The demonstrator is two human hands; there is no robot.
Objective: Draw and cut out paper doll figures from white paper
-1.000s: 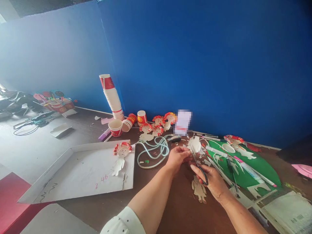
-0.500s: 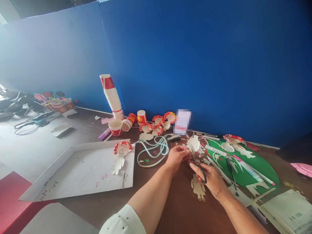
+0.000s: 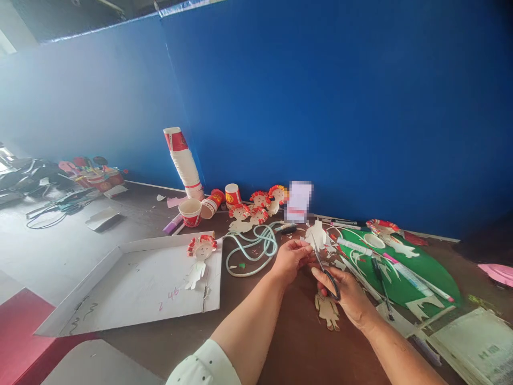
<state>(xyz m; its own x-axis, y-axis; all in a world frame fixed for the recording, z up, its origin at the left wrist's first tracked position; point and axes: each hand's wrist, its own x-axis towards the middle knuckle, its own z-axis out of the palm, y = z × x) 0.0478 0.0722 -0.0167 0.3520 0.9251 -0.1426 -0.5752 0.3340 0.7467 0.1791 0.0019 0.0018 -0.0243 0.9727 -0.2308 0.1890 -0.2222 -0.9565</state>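
Note:
My left hand (image 3: pixel 294 259) pinches the lower edge of a white paper piece (image 3: pixel 316 234) near the middle of the table. Black-handled scissors (image 3: pixel 331 283) are in my right hand (image 3: pixel 342 291), their blades pointing up and left against the paper. Just below my right hand a cut-out paper figure (image 3: pixel 328 313) lies on the brown table. Small white scraps surround the paper piece. Beside it on the right is a green sheet (image 3: pixel 436 272) bearing markers and another red-fringed figure (image 3: pixel 385 229).
A white box lid (image 3: pixel 136 289) holding a red-fringed figure (image 3: pixel 200 248) lies left. Behind are stacked paper cups (image 3: pixel 186 168), more cups, several fringed figures and a coiled pale cable (image 3: pixel 250 272). A blue partition (image 3: pixel 320 107) borders the table.
The view has shifted slightly. Both hands stay in nearly the same place, with the scissors still at the paper piece.

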